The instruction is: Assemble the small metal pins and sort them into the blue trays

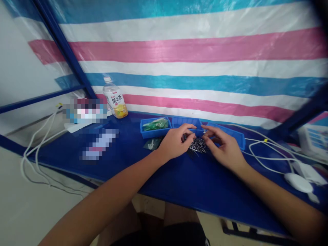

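Both bare hands are shown close together but not touching, low over a blue tabletop (pixel 179 184). The left hand (pixel 176 142) and the right hand (pixel 222 147) curve inward, with the left fingertips (pixel 191 127) and right fingertips (pixel 206 128) almost meeting at the front edge of a shallow blue plastic tray (pixel 186 122). The fingers appear to pinch something very small there, but the view is too blurred to tell whether either hand holds a piece. Directly below the fingertips lies a loose pile of thin silver metal pins (pixel 197 147), partly hidden by both hands. Such fine pieces suit a light pinch at the fingertips, with the wrists low and steady, as shown here.

Beyond the left hand stands a second blue plastic tray holding green parts in a clear bag (pixel 155 127), with a small dark plastic packet (pixel 153 144) just in front of it. Beyond the right hand, a third blue plastic tray (pixel 230 135) sits at an angle. Farther left stands a plastic bottle of yellow tea drink (pixel 115 98); far right lies a white computer mouse (pixel 298 182).
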`<state>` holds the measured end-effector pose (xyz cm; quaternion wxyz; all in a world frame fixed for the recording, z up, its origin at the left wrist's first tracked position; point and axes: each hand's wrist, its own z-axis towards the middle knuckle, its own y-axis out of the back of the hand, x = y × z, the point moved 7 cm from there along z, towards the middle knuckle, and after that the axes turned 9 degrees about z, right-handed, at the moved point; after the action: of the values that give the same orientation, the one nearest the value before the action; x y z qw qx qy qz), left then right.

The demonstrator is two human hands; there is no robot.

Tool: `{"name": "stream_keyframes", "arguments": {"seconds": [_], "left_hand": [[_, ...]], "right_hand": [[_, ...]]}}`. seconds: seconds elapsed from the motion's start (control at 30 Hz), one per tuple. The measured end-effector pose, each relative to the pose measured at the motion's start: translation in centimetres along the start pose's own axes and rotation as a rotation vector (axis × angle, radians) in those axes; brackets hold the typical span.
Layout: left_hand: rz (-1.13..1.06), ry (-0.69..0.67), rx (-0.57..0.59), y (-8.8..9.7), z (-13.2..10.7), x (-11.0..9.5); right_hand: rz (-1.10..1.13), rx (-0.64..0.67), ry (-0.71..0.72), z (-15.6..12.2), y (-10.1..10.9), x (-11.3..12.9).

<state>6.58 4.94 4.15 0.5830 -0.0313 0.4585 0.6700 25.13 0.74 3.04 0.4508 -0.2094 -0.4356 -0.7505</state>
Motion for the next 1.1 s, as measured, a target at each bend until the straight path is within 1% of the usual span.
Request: {"name": "stream_keyframes", "arguments": {"seconds": [0.1,0.2,0.27,0.33,0.43,0.63,0.7,0.83,0.9,0.97,1.03,1.1], "left_hand": [[0.097,0.012,0.062,-0.8,-0.3,0.0],[0.120,0.007,0.096,-1.5,-0.4,0.1],[0.090,-0.041,0.084,-1.6,-0.4,0.0],[0.039,-0.085,0.054,-1.6,-0.3,-0.2],[-0.036,-0.068,0.019,-1.5,-0.1,0.0],[-0.181,0.042,0.005,-1.5,-0.1,0.8],[-0.229,0.070,-0.005,-1.5,0.0,1.2],[-0.340,0.134,-0.041,-1.5,-0.1,1.9],[-0.328,0.145,-0.034,-1.5,-0.1,1.8],[-0.264,0.145,-0.014,-1.4,-0.1,1.5],[-0.198,0.144,0.000,-1.2,-0.1,1.3],[-0.171,0.137,0.007,-1.1,0.0,1.2]], "right_hand": [[-0.093,-0.016,0.025,0.0,0.6,0.2],[-0.176,-0.022,0.112,0.1,0.9,0.8],[-0.182,-0.019,0.168,0.2,0.9,1.4],[-0.148,-0.017,0.191,0.2,0.7,1.6],[-0.091,-0.016,0.162,0.2,0.5,1.4],[-0.046,0.095,0.068,-0.1,-0.5,0.7],[-0.036,0.086,0.019,-0.2,-0.5,0.4],[0.010,0.016,-0.081,-0.3,-0.1,0.1],[0.046,-0.019,-0.077,-0.3,0.1,0.3],[0.053,-0.040,-0.044,-0.3,0.3,0.6],[0.033,-0.033,-0.018,-0.2,0.4,0.7],[0.005,0.004,-0.023,-0.2,0.3,0.4]]}}
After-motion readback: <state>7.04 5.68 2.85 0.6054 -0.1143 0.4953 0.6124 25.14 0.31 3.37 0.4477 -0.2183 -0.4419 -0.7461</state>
